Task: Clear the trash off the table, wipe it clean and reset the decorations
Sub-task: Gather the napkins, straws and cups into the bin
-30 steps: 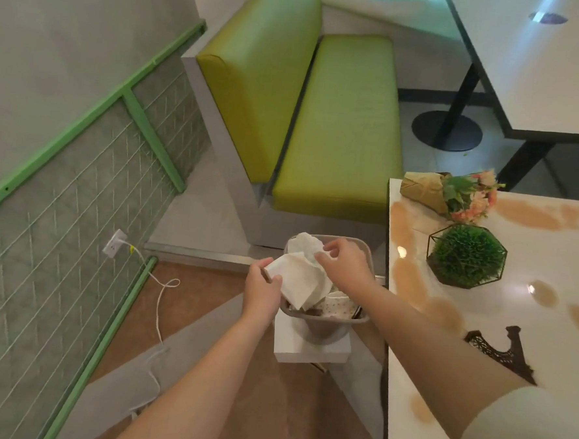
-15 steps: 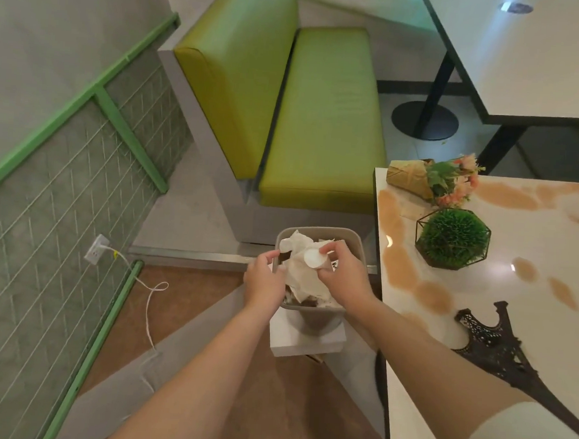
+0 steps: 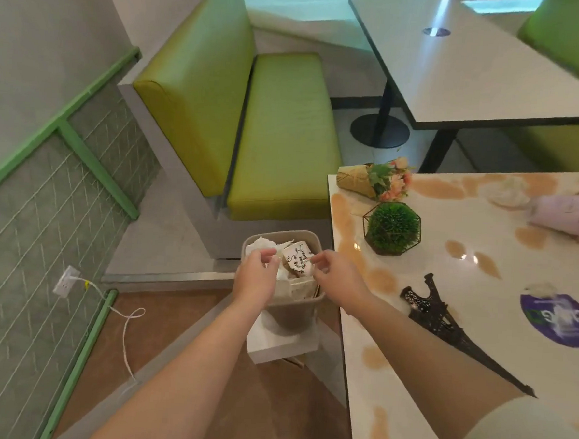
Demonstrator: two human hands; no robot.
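The small beige plastic trash bin (image 3: 293, 307) stands on the floor directly beneath both hands, packed to the rim with crumpled white tissues (image 3: 263, 243) and a pale paper cup with black scribbled print (image 3: 297, 259). The left hand (image 3: 255, 278) hovers over the bin's near-left rim, fingers loosely curled and holding nothing; the right hand (image 3: 337, 278) hangs over the near-right rim, fingers relaxed and slightly apart, also holding nothing. The bin's base is hidden behind a white boxy block (image 3: 278, 346). Just right of the right hand lies the glossy marble-patterned desk (image 3: 372, 394), blotched with orange-brown smears. On it, beyond the right hand, sit a spiky green ball plant in a black wire geometric frame (image 3: 392, 229) and a kraft-paper bouquet of peach flowers (image 3: 375, 182); a black filigree metal tower model (image 3: 444, 325) lies flat, partly covered by the right forearm. Farther right, a round purple sticker (image 3: 556, 318) and a blurred pale lilac wrapped bundle (image 3: 563, 215) are hard to make out.
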